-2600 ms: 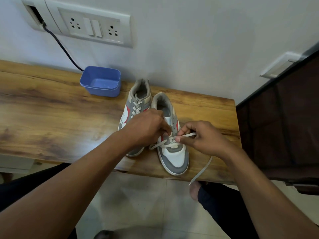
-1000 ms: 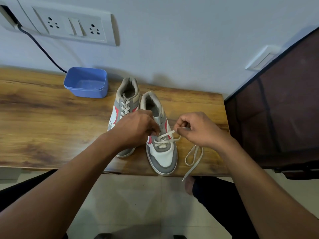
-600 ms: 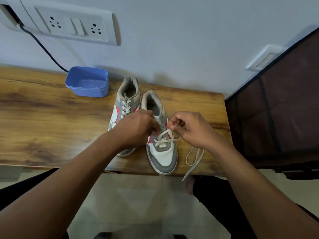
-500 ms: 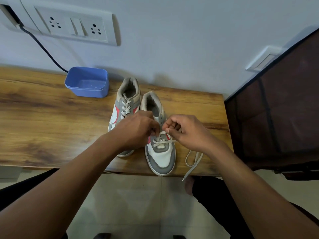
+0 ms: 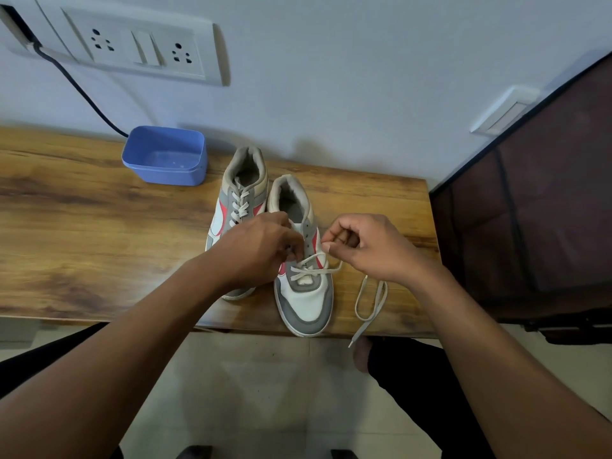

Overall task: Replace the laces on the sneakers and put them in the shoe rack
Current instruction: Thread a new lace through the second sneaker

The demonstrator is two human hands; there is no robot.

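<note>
Two grey, white and red sneakers stand side by side on the wooden table point(image 5: 82, 233), toes toward me. The left sneaker point(image 5: 241, 193) is fully laced. The right sneaker point(image 5: 304, 293) has its cream lace point(image 5: 371, 299) threaded only through the lowest eyelets; the loose end loops on the table and hangs over the front edge. My left hand point(image 5: 258, 250) covers the left sneaker's toe and grips the right sneaker's eyelet area with curled fingers. My right hand point(image 5: 367, 246) pinches the lace just right of the shoe's tongue.
A blue plastic tub point(image 5: 165, 157) sits at the back by the wall. A black cable point(image 5: 76, 87) runs from the wall socket panel point(image 5: 132, 48) down behind it. A dark brown cabinet point(image 5: 536, 210) adjoins the table's right end. My knees and tiled floor lie below.
My right hand has drawn back to the right from the eyelets, pulling the lace with it. My left hand has stayed on the shoe. The loose loop has stayed on the table.
</note>
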